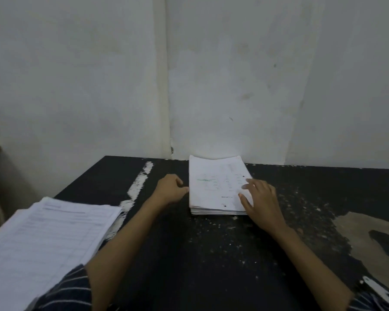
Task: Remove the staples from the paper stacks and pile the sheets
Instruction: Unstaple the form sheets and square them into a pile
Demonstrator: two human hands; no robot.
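A thick white paper stack point(213, 187) lies at the far middle of the black table point(189, 254), close to the wall. My left hand point(170, 189) sits at the stack's left edge with its fingers curled and fingertips touching the edge. My right hand point(259, 198) rests on the stack's right side, fingers spread and straight on the top sheet. A second, wider pile of printed forms point(43, 241) lies at the near left, partly over the table's left edge. No staple or staple remover is visible.
The table is scuffed, with white paint streaks point(137, 187) left of my left hand and a worn brown patch point(368, 234) at the right. A white wall point(211, 75) stands directly behind the stack. A pale object point(377, 290) lies at the near right edge.
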